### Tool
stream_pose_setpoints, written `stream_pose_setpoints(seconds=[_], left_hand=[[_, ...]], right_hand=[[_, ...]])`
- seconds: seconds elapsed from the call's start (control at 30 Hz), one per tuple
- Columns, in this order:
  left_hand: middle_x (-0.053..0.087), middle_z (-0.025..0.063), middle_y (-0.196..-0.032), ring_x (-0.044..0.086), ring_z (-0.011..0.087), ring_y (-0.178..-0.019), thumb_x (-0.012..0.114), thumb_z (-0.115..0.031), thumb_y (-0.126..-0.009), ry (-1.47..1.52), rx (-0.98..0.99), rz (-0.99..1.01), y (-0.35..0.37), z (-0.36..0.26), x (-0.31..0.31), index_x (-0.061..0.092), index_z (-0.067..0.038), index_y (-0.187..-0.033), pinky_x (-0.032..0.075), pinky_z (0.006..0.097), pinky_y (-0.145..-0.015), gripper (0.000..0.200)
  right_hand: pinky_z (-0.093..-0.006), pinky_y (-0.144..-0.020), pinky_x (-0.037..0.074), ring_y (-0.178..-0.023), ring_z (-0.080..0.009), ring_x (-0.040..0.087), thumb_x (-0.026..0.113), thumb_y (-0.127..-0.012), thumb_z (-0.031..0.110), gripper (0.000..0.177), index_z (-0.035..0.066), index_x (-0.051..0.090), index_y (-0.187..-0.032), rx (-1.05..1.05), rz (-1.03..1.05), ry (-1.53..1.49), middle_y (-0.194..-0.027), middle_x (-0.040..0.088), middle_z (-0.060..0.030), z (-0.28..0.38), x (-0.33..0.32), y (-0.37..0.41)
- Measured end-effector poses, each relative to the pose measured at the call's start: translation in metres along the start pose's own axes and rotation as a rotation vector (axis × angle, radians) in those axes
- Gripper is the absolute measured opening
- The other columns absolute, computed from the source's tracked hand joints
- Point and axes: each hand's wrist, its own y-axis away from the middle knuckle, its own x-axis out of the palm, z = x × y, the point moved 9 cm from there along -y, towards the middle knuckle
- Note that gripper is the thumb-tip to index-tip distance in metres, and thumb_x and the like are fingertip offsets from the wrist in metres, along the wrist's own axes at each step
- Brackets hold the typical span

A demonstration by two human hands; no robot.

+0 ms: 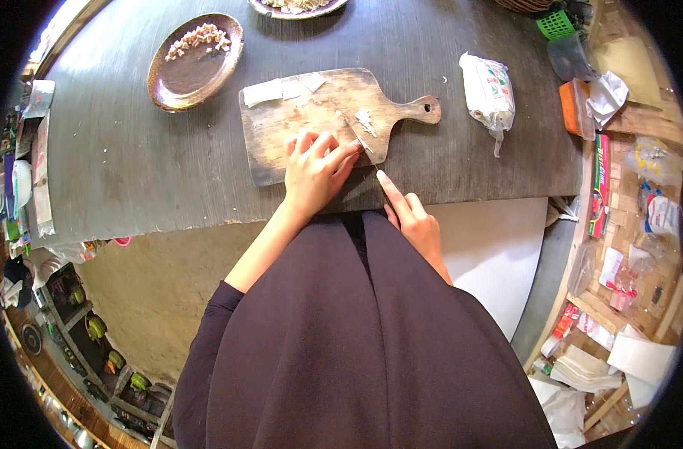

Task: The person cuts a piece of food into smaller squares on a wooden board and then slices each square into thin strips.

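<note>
A wooden cutting board [281, 127] with a handle lies near the table's front edge. My left hand [313, 168] rests on its lower part, fingers bent and pressed around a small pale piece near the knife. My right hand [415, 224], just off the board's edge, is closed on a knife [362, 137], its index finger stretched along the top; the handle is mostly hidden. The blade reaches over the board beside my left fingertips. Thin white slivers [365, 120] lie next to the blade. White slabs [263, 93] sit at the board's upper left.
On the dark table [132, 179], a brown plate [188, 75] holds small pinkish pieces. Another plate [300, 13] with pale shreds is at the top. A white plastic packet [488, 90] lies right of the board. An orange container [575, 108] stands at the right edge.
</note>
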Motion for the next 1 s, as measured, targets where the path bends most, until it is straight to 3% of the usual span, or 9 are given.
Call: stream_pose_setpoints(seconds=[0.03,0.17,0.23,0.47,0.53,0.67,0.73,1.0], left_hand=[[0.061,-0.004,-0.087,0.057,0.0221,-0.093,0.083,-0.023,-0.079,0.0,0.0,0.001,0.0,0.0,0.0,0.078,-0.026,-0.1,0.04,0.04,-0.087,0.022],[0.062,-0.004,-0.087,0.056,0.0222,-0.094,0.083,-0.023,-0.079,0.004,-0.007,0.013,0.001,0.001,0.002,0.078,-0.025,-0.099,0.039,0.0401,-0.088,0.02],[0.062,-0.004,-0.087,0.056,0.0223,-0.094,0.083,-0.023,-0.08,0.002,-0.003,0.01,0.001,0.001,0.002,0.078,-0.025,-0.099,0.039,0.0403,-0.088,0.02],[0.062,-0.0041,-0.086,0.056,0.022,-0.093,0.084,-0.024,-0.079,-0.002,-0.002,0.002,0.0,0.0,0.0,0.079,-0.025,-0.098,0.039,0.0408,-0.088,0.02],[0.062,-0.0041,-0.086,0.057,0.022,-0.093,0.084,-0.025,-0.079,-0.001,-0.004,0.001,0.001,0.001,0.0,0.079,-0.025,-0.098,0.039,0.0408,-0.088,0.02],[0.062,-0.0038,-0.086,0.057,0.0222,-0.093,0.084,-0.025,-0.079,0.002,-0.007,0.011,0.001,0.002,0.001,0.079,-0.025,-0.098,0.039,0.041,-0.088,0.019],[0.062,-0.0038,-0.086,0.057,0.0222,-0.094,0.084,-0.025,-0.08,0.012,-0.012,0.022,0.001,0.001,0.003,0.079,-0.024,-0.097,0.039,0.0411,-0.088,0.019],[0.063,-0.004,-0.093,0.056,0.0233,-0.094,0.085,-0.025,-0.078,0.031,-0.015,-0.054,0.005,0.005,-0.002,0.079,-0.025,-0.098,0.04,0.0421,-0.089,0.021]], right_hand=[[-0.0423,-0.05,0.055,-0.052,-0.0285,0.063,0.071,-0.094,0.022,0.067,0.041,0.048,-0.153,-0.058,-0.066,0.044,-0.081,0.051,-0.0061,0.001,0.0,0.001],[-0.0412,-0.048,0.054,-0.051,-0.0275,0.062,0.071,-0.093,0.022,0.066,0.042,0.048,-0.153,-0.076,-0.1,0.112,-0.082,0.05,-0.0059,0.001,0.004,0.001],[-0.0462,-0.06,0.053,-0.062,-0.0347,0.064,0.07,-0.094,0.017,0.061,0.036,0.053,-0.15,0.025,0.011,0.026,-0.084,0.053,-0.0089,0.002,0.004,-0.005],[-0.0461,-0.059,0.053,-0.063,-0.0346,0.065,0.07,-0.094,0.017,0.062,0.038,0.053,-0.15,0.045,0.058,0.03,-0.084,0.055,-0.008,0.004,-0.007,-0.003],[-0.0402,-0.049,0.054,-0.05,-0.025,0.06,0.072,-0.092,0.021,0.065,0.042,0.052,-0.15,-0.053,-0.057,0.071,-0.08,0.049,-0.0042,0.006,-0.009,0.001],[-0.04,-0.048,0.054,-0.049,-0.024,0.059,0.072,-0.092,0.02,0.064,0.041,0.053,-0.149,-0.062,-0.082,0.108,-0.08,0.048,-0.0041,0.003,-0.001,0.001],[-0.047,-0.058,0.053,-0.061,-0.035,0.063,0.069,-0.094,0.016,0.062,0.037,0.053,-0.15,0.0,0.018,0.05,-0.085,0.054,-0.0081,0.001,0.004,-0.004],[-0.047,-0.06,0.052,-0.065,-0.0358,0.064,0.069,-0.094,0.015,0.062,0.034,0.053,-0.15,0.019,0.025,-0.047,-0.085,0.055,-0.0101,0.002,0.001,-0.011]])
